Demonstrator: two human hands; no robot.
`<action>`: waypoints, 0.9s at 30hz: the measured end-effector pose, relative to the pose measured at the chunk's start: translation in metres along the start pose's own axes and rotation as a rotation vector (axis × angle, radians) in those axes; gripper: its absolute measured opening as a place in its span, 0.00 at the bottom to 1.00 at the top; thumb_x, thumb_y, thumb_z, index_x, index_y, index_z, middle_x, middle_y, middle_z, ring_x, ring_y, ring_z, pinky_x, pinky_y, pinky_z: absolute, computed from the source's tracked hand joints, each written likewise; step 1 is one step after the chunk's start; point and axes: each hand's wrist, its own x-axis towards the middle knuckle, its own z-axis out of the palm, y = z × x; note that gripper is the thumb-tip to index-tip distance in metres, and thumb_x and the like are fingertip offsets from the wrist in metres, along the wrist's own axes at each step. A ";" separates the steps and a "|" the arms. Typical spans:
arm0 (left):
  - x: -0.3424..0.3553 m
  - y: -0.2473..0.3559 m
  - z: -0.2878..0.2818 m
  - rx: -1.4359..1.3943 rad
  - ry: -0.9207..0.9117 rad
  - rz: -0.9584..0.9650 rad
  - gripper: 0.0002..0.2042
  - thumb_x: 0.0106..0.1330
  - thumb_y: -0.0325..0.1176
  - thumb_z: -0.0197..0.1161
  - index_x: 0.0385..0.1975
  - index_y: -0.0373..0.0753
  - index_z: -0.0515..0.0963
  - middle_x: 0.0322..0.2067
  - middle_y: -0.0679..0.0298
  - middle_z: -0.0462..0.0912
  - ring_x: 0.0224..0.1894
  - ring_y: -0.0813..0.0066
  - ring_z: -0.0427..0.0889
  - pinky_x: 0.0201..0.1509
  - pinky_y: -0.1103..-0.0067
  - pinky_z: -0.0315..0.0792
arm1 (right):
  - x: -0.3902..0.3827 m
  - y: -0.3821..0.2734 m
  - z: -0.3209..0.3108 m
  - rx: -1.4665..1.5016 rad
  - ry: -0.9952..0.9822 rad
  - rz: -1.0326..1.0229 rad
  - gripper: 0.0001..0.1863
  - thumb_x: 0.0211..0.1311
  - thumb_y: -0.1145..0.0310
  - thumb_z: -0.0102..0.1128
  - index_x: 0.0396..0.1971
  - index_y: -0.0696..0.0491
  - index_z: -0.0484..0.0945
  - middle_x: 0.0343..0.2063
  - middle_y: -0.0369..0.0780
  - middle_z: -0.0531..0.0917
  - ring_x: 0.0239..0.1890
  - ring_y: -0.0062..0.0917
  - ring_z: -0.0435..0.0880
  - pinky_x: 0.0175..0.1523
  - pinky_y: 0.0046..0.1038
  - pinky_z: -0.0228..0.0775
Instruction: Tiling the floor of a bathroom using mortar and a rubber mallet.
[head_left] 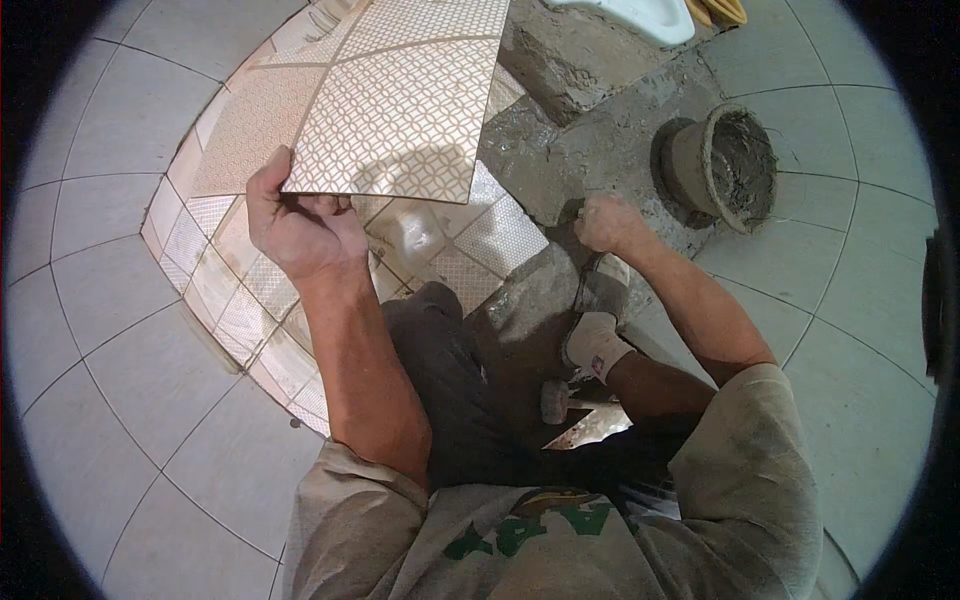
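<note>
My left hand [305,225] grips the near left corner of a large patterned tile [400,120], thumb on top and fingers underneath. The tile is raised and tilted over the laid patterned tiles [490,235], hiding part of them. My right hand [610,222] is closed in a fist low over the wet mortar. It is wrapped round a dark handle, which seems to belong to a mortar-smeared trowel [540,180]; the blade blends into the grey mortar [620,130] around it.
A bucket [710,170] caked with mortar leans on its side at the right. Beyond lie a white basin-like piece [645,15] and yellow items [722,10]. A hammer [556,400] rests between my legs, near my shoe [603,287]. Plain grey floor tiles [120,330] surround the work area.
</note>
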 end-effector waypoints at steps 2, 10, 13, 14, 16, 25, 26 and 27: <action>-0.001 -0.001 0.005 0.013 0.054 -0.006 0.10 0.60 0.32 0.52 0.17 0.41 0.70 0.13 0.69 0.70 0.10 0.82 0.63 0.14 0.84 0.55 | 0.000 0.010 0.009 -0.055 -0.032 0.018 0.16 0.51 0.63 0.52 0.32 0.57 0.83 0.39 0.49 0.82 0.44 0.43 0.81 0.50 0.39 0.73; 0.003 -0.003 -0.003 0.020 0.000 -0.012 0.11 0.61 0.32 0.51 0.16 0.43 0.69 0.11 0.69 0.68 0.11 0.81 0.61 0.16 0.82 0.54 | -0.034 0.035 0.035 -0.159 -0.047 -0.062 0.14 0.52 0.63 0.52 0.30 0.55 0.83 0.32 0.46 0.84 0.39 0.42 0.82 0.47 0.40 0.74; 0.003 -0.006 0.001 0.036 0.006 -0.019 0.11 0.61 0.32 0.51 0.15 0.43 0.69 0.10 0.69 0.67 0.11 0.81 0.61 0.16 0.82 0.54 | -0.047 0.055 0.044 -0.138 -0.092 -0.047 0.17 0.56 0.60 0.50 0.30 0.57 0.81 0.33 0.49 0.83 0.39 0.45 0.81 0.47 0.41 0.73; 0.003 -0.005 0.005 0.046 0.035 -0.030 0.11 0.61 0.32 0.51 0.15 0.43 0.69 0.10 0.69 0.66 0.10 0.81 0.61 0.16 0.82 0.54 | -0.051 0.062 0.047 -0.112 -0.112 -0.013 0.20 0.58 0.57 0.47 0.31 0.60 0.80 0.34 0.52 0.82 0.40 0.47 0.81 0.48 0.42 0.72; 0.004 -0.005 0.006 0.060 0.064 -0.038 0.11 0.61 0.32 0.51 0.15 0.43 0.69 0.10 0.70 0.66 0.10 0.81 0.61 0.16 0.82 0.54 | -0.057 0.068 0.047 -0.051 -0.100 0.063 0.20 0.58 0.56 0.48 0.32 0.60 0.79 0.35 0.52 0.82 0.41 0.47 0.80 0.49 0.42 0.71; 0.006 -0.010 0.005 0.039 0.023 -0.060 0.11 0.61 0.32 0.52 0.16 0.43 0.69 0.11 0.70 0.68 0.10 0.82 0.61 0.15 0.83 0.55 | -0.021 0.044 0.065 0.154 0.107 0.019 0.20 0.60 0.55 0.49 0.36 0.57 0.79 0.34 0.53 0.81 0.41 0.47 0.80 0.48 0.42 0.71; 0.007 -0.012 0.004 0.022 0.041 -0.068 0.11 0.61 0.32 0.52 0.16 0.43 0.69 0.11 0.70 0.68 0.10 0.82 0.61 0.15 0.84 0.55 | -0.012 0.039 0.067 0.165 0.115 0.017 0.21 0.60 0.55 0.49 0.36 0.58 0.79 0.34 0.53 0.81 0.42 0.47 0.80 0.49 0.42 0.71; 0.009 -0.014 0.004 0.006 0.060 -0.073 0.10 0.61 0.32 0.52 0.16 0.43 0.69 0.11 0.70 0.68 0.10 0.82 0.61 0.15 0.84 0.55 | -0.001 0.038 0.072 0.171 0.118 0.017 0.21 0.60 0.55 0.49 0.36 0.58 0.79 0.34 0.53 0.81 0.42 0.47 0.80 0.49 0.42 0.71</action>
